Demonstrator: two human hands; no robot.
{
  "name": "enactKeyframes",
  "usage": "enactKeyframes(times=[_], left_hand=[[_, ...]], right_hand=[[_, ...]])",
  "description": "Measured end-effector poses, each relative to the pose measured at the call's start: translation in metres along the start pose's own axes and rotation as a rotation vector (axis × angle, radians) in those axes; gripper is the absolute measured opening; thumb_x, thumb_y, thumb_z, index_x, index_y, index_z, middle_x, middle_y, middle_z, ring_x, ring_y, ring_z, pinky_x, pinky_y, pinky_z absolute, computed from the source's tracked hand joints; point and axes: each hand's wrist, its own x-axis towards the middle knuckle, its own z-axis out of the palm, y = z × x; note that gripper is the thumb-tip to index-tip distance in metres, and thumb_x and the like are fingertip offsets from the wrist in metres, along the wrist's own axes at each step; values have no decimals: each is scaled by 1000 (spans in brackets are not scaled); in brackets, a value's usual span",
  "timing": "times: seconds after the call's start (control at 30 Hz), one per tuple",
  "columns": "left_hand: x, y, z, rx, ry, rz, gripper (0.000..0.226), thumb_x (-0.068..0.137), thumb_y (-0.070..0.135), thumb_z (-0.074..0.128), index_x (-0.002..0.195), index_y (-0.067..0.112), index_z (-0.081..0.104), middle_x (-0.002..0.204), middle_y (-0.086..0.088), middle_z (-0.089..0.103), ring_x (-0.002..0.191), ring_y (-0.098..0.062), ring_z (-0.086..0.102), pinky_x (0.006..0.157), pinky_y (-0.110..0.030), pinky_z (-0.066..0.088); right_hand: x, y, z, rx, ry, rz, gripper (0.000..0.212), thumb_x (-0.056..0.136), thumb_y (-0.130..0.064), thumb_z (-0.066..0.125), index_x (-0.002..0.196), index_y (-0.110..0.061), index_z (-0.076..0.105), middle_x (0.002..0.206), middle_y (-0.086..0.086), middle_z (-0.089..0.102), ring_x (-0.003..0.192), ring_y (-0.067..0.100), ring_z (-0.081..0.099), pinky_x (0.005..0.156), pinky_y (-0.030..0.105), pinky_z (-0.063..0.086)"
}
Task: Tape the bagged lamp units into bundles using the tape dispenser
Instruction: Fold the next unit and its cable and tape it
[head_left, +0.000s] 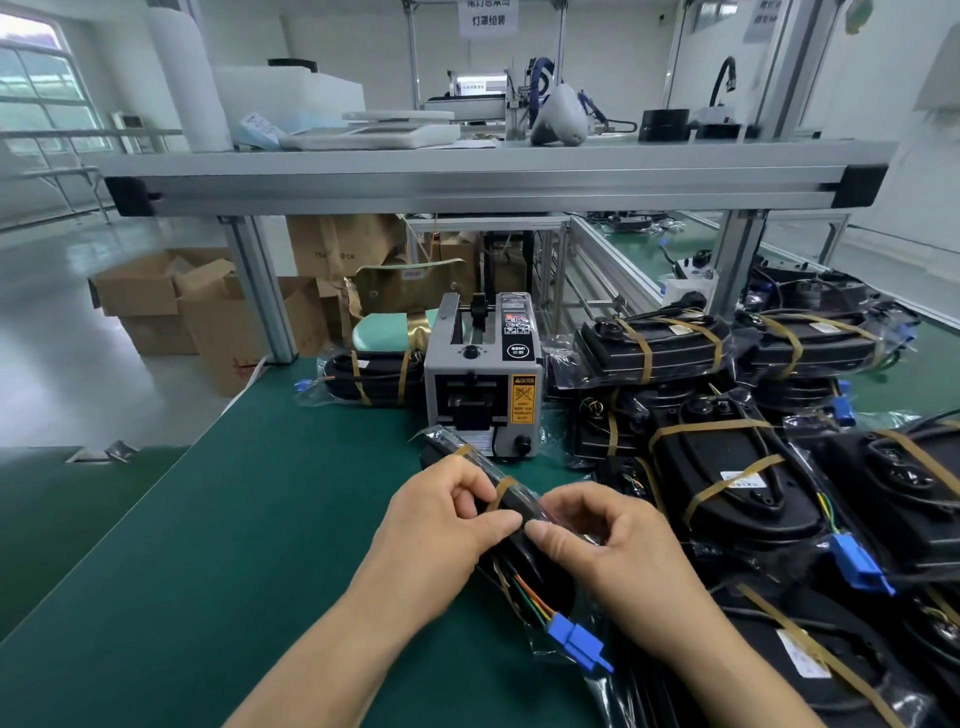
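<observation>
Just in front of the dispenser (483, 379), over the green mat (208, 545): a bagged lamp (530, 566), black, lying at a slant with its far end close to the dispenser's mouth. Left hand (441, 525) curled round the lamp's left side, thumb and forefinger pinching the bag beside a brown tape (501, 491) band. Right hand (613, 545) gripping from the other side, fingers curled, thumb pressed to the bag, its tip almost touching the left thumb. At the lamp's end farthest from the dispenser, coloured wires and a blue plug (576, 642) inside the bag. Right of the dispenser, a pile (727, 467) of taped lamps, heaped and overlapping. Just left of the dispenser, one taped bundle (374, 374) flat on the mat. Behind the dispenser, a green chair (384, 332); farther left, cardboard boxes (171, 301) on the floor. Above the dispenser, an aluminium shelf (467, 171).
</observation>
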Motion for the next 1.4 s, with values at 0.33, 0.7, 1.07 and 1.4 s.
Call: enactKeyframes(times=[0.33, 0.7, 1.07, 1.4], left_hand=[[-4, -5, 4, -106, 11, -6, 15, 82, 27, 66, 80, 38, 56, 59, 21, 52, 50, 0, 43, 54, -22, 41], [48, -35, -49, 190, 78, 265, 57, 85, 4, 68, 124, 44, 58, 122, 30, 48, 118, 13, 39, 98, -2, 26], [72, -28, -51, 143, -33, 572, 11, 88, 13, 71, 93, 18, 79, 101, 17, 68, 105, -7, 61, 93, -13, 43], [81, -17, -41, -278, -179, 205, 11, 92, 0, 61, 86, 1, 71, 90, -17, 72, 86, -27, 66, 92, -44, 51]], right_hand=[[48, -33, 8, -241, -250, 100, 57, 85, -50, 70, 135, -27, 55, 126, -9, 64, 114, 5, 61, 102, 29, 47], [35, -27, -8, -379, -292, 73, 28, 93, -49, 61, 103, -24, 69, 88, -15, 72, 80, -1, 66, 78, 20, 52], [42, -35, -11, -434, -298, 72, 52, 83, -48, 70, 131, -30, 60, 105, -21, 66, 93, -10, 63, 83, 9, 49], [64, -50, 32, -369, -200, -111, 25, 76, -35, 76, 90, -26, 57, 93, -8, 65, 89, 11, 62, 85, 41, 53]])
